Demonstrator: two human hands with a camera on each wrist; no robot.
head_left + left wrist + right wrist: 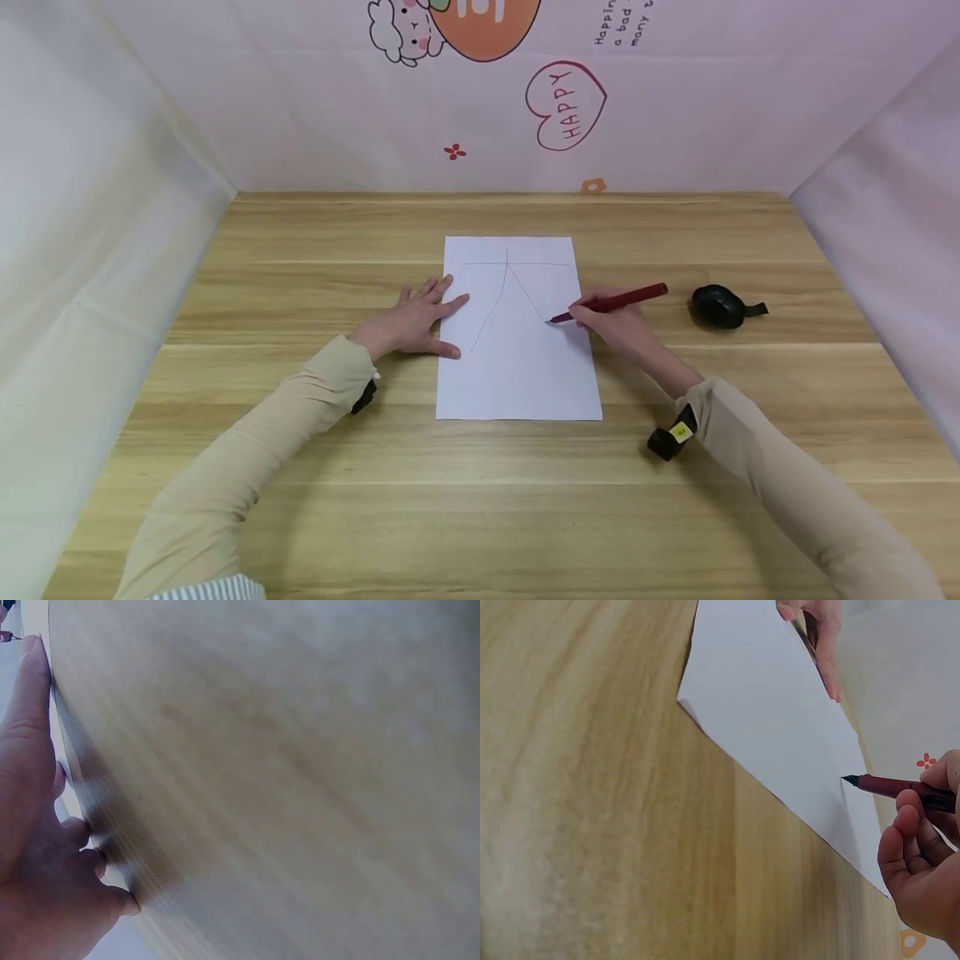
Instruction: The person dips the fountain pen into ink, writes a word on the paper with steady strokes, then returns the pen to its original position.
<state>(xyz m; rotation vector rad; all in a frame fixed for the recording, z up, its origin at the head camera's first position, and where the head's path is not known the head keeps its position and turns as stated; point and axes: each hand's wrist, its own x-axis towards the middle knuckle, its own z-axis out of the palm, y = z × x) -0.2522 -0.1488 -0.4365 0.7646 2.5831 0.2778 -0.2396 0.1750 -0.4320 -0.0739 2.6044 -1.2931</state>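
A white sheet of paper [517, 383] lies on the wooden table, bearing a thin horizontal line crossed by a short upright one, with two slanting strokes below. My left hand [411, 323] rests spread on its left edge, fingers and thumb extended. In my right hand [617, 323] I grip a dark red fountain pen [633, 297], its dark tip touching the paper at the lower end of the right slanting stroke. The right wrist view shows the pen [889, 785] pinched between thumb and fingers, its nib on the sheet [757, 697].
To the right of my right hand lies a rounded black object [717, 307] with a short tab. A printed cloth [315, 108] hangs behind the table's back edge, and pale cloth walls [75, 250] stand at both sides.
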